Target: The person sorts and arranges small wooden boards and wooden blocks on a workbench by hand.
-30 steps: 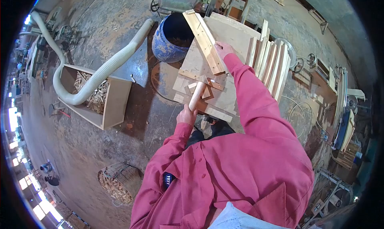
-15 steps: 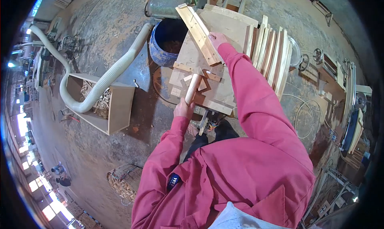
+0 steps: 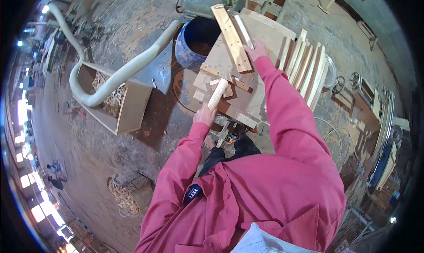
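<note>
Dowel axis: round wooden dowel [image 3: 217,94] runs diagonal, near end low-left in the left hand [image 3: 205,115], far end up-right onto the bench [image 3: 269,34]. Tilted, not flat; far tip over small offcuts [image 3: 228,92].
Dowel look: pale bare wood, smooth, cylindrical, blunt rounded tip.
Left hand: fingers wrapped shut round dowel's lower end; rest of the stick sticks out past the knuckles, away from the body.
Batten axis: long flat batten [image 3: 232,38] lies diagonal too, far end up-left past bench edge, near end down-right toward mid-bench. Rectangular section, light softwood, grain lengthwise, w/ a thinner strip [image 3: 244,31] along its right edge.
Right hand: right hand [image 3: 257,50] presses down at batten's right side, about mid-length; fingertips on the thin strip. Whether fingers curl round it or lie flat: can't tell.
Bench: flat plywood-like sheet, pale, squared edges.
Slats: row of thin boards [image 3: 304,67] on edge, just right of the red sleeve.
Nearby: blue drum [image 3: 187,52] touching bench's left side; ribbed grey hose [image 3: 128,67] over a wooden box [image 3: 132,109] of shavings, well left.
</note>
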Available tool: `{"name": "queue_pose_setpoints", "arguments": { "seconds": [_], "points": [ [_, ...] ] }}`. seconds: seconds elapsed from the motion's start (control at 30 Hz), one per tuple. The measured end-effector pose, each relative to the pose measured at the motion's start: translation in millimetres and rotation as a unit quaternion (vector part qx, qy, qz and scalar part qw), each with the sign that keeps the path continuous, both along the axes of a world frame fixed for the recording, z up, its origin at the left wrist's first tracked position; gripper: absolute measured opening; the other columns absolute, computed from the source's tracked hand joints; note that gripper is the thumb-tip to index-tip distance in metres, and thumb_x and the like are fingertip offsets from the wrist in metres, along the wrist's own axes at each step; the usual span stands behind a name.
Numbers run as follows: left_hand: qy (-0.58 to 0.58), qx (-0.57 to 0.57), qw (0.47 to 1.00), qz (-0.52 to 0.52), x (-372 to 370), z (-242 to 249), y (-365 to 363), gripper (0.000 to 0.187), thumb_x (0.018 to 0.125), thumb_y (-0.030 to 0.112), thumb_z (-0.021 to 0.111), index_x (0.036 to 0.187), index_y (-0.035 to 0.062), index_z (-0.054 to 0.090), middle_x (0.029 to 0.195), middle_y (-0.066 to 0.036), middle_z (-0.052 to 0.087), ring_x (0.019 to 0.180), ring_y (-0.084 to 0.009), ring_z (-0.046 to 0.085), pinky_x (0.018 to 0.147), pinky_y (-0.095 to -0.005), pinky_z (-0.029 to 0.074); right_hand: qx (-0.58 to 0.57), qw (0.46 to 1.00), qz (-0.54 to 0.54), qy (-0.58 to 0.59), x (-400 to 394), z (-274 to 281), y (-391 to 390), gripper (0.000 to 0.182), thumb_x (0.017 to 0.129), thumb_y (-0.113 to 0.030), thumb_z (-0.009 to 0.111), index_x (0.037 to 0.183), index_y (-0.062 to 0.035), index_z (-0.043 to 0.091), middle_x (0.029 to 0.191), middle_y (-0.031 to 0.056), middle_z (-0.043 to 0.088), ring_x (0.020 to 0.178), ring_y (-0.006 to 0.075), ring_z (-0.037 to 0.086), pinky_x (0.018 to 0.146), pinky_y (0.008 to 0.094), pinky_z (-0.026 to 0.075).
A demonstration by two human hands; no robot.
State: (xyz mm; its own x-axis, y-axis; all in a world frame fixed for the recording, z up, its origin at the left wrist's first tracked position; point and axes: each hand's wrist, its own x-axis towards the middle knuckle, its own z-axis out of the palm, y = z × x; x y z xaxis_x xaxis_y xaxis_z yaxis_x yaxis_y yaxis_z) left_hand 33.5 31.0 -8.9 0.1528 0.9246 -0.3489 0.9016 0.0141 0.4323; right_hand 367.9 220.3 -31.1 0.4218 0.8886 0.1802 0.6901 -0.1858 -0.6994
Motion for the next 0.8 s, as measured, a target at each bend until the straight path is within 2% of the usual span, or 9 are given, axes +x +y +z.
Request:
{"name": "queue_pose_setpoints", "arguments": {
  "seconds": [0.03, 0.07, 0.13, 0.23, 0.4, 0.47, 0.57, 0.7, 0.8],
  "points": [
    [-0.003, 0.000, 1.000, 0.009, -5, 3, -6, 0.048, 0.092, 0.046, 0.065, 0.105, 0.0020, 0.053, 0.088, -0.029, 0.069, 0.086, -0.0487, 0.067, 0.074, -0.0562, 0.053, 0.052, 0.996, 0.032, -0.065, -10, 5, -15, 0.032, 0.091, -0.028, 0.067, 0.114, -0.0078, 0.070, 0.097, 0.0180, 0.072, 0.094, 0.0345, 0.069, 0.087, 0.0419, 0.053],
    [-0.012, 0.003, 1.000, 0.010, -8, 9, -11, 0.049, 0.092, 0.047, 0.065, 0.104, 0.0018, 0.053, 0.087, -0.029, 0.069, 0.085, -0.0484, 0.067, 0.074, -0.0559, 0.053, 0.053, 0.996, 0.037, -0.069, -18, 8, -28, 0.032, 0.091, -0.028, 0.067, 0.114, -0.0078, 0.070, 0.097, 0.0180, 0.072, 0.094, 0.0345, 0.069, 0.087, 0.0419, 0.053],
    [-0.023, -0.002, 1.000, 0.009, -15, 17, -18, 0.050, 0.091, 0.049, 0.066, 0.103, 0.0015, 0.054, 0.086, -0.028, 0.069, 0.084, -0.0476, 0.067, 0.073, -0.0553, 0.054, -0.041, 0.998, 0.010, 0.047, -27, 7, -43, 0.029, 0.090, -0.027, 0.068, 0.111, -0.0080, 0.072, 0.098, 0.0186, 0.070, 0.095, 0.0351, 0.067, 0.088, 0.0424, 0.052],
    [-0.025, -0.016, 0.999, 0.013, -25, 20, -29, 0.049, 0.091, 0.048, 0.066, 0.102, 0.0018, 0.054, 0.085, -0.028, 0.069, 0.083, -0.0473, 0.068, 0.072, -0.0553, 0.054, 0.007, 0.999, 0.043, -0.027, -32, -9, -53, 0.026, 0.091, -0.028, 0.067, 0.107, -0.0081, 0.075, 0.096, 0.0182, 0.070, 0.093, 0.0344, 0.067, 0.086, 0.0424, 0.053],
    [-0.019, -0.022, 1.000, 0.002, -49, 12, -48, 0.045, 0.090, 0.043, 0.069, 0.104, 0.0029, 0.052, 0.086, -0.027, 0.069, 0.082, -0.0464, 0.068, 0.071, -0.0552, 0.054, -0.049, 0.998, 0.036, 0.019, -58, 1, -42, 0.030, 0.092, -0.030, 0.065, 0.112, -0.0094, 0.074, 0.104, 0.0180, 0.072, 0.098, 0.0338, 0.069, 0.089, 0.0409, 0.053],
    [-0.022, -0.021, 1.000, -0.005, -55, 10, -52, 0.044, 0.089, 0.040, 0.070, 0.105, 0.0033, 0.052, 0.086, -0.027, 0.069, 0.081, -0.0459, 0.069, 0.070, -0.0551, 0.054, -0.058, 0.993, 0.038, 0.100, -61, -2, -26, 0.032, 0.093, -0.032, 0.065, 0.115, -0.0102, 0.074, 0.111, 0.0177, 0.072, 0.103, 0.0329, 0.069, 0.091, 0.0395, 0.053],
    [-0.029, -0.039, 0.999, -0.003, -56, 15, -54, 0.043, 0.088, 0.038, 0.071, 0.106, 0.0039, 0.052, 0.086, -0.026, 0.070, 0.081, -0.0450, 0.069, 0.069, -0.0544, 0.055, -0.052, 0.997, 0.029, 0.045, -66, -7, -8, 0.033, 0.093, -0.033, 0.065, 0.115, -0.0093, 0.073, 0.109, 0.0181, 0.072, 0.102, 0.0321, 0.069, 0.090, 0.0386, 0.053],
    [-0.019, -0.054, 0.998, 0.004, -54, 14, -52, 0.042, 0.088, 0.038, 0.071, 0.105, 0.0045, 0.052, 0.086, -0.024, 0.070, 0.081, -0.0441, 0.069, 0.069, -0.0536, 0.055, -0.088, 0.992, 0.015, 0.090, -71, 7, -4, 0.032, 0.094, -0.027, 0.063, 0.116, -0.0061, 0.072, 0.112, 0.0204, 0.071, 0.107, 0.0339, 0.067, 0.095, 0.0404, 0.052],
    [-0.017, -0.059, 0.998, 0.003, -51, 13, -47, 0.043, 0.088, 0.038, 0.071, 0.105, 0.0044, 0.052, 0.085, -0.024, 0.070, 0.081, -0.0440, 0.070, 0.069, -0.0535, 0.055, -0.024, 0.996, 0.037, 0.073, -61, -14, 9, 0.031, 0.093, -0.032, 0.065, 0.115, -0.0117, 0.074, 0.108, 0.0199, 0.072, 0.101, 0.0324, 0.069, 0.090, 0.0386, 0.053]
  ]
}}
